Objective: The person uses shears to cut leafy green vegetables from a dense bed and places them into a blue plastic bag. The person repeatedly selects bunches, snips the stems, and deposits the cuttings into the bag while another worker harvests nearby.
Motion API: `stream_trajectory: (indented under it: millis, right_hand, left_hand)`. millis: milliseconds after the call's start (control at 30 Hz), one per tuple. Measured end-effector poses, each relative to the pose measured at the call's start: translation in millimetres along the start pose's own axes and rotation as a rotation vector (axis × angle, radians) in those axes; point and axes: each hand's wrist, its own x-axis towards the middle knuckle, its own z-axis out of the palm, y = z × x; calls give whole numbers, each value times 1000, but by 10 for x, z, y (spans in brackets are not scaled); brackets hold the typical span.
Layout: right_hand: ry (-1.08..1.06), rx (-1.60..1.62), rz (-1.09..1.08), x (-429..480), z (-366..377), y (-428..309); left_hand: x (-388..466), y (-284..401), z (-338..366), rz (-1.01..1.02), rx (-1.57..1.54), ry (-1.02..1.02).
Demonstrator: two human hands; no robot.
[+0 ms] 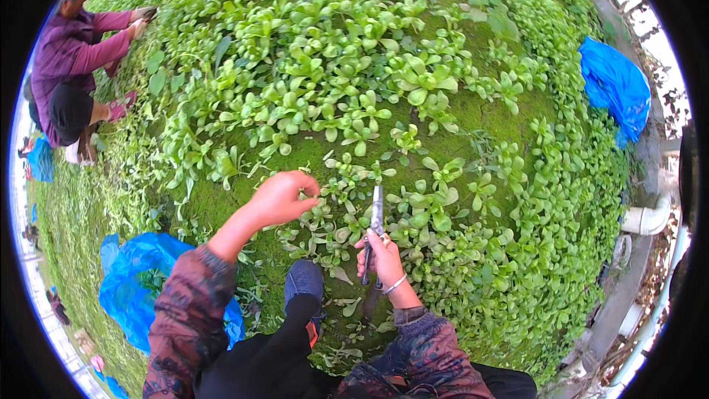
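My right hand (382, 260) grips a pair of metal scissors (378, 208) by the dark handles. The blades point away from me and lie over a clump of low, round-leaved green plants (346, 177). From the visible tip, I cannot tell whether the blades are spread. My left hand (282, 197) hovers just left of the same clump, thumb and forefinger curved and apart, with nothing seen between them. An open blue plastic bag (135, 288) with some green leaves inside stands on the ground by my left forearm.
Dense leafy plants (310, 66) spread ahead over mossy soil (509, 116). A co-worker (77, 61) crouches at the far left. Another blue bag (615, 88) lies at the right, near a concrete edge (626, 282) and a white pipe (645, 220). My shoe (304, 282) is between my arms.
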Motion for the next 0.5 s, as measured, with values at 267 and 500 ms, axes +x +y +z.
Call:
stream_trajectory:
  millis: [267, 500]
  right_hand:
    - [-52, 20, 35, 35, -148, -65]
    - [-75, -4, -39, -284, -421, 180]
  left_hand:
    - [599, -34, 337, 62, 208, 52]
    - [184, 160, 899, 286, 232, 16]
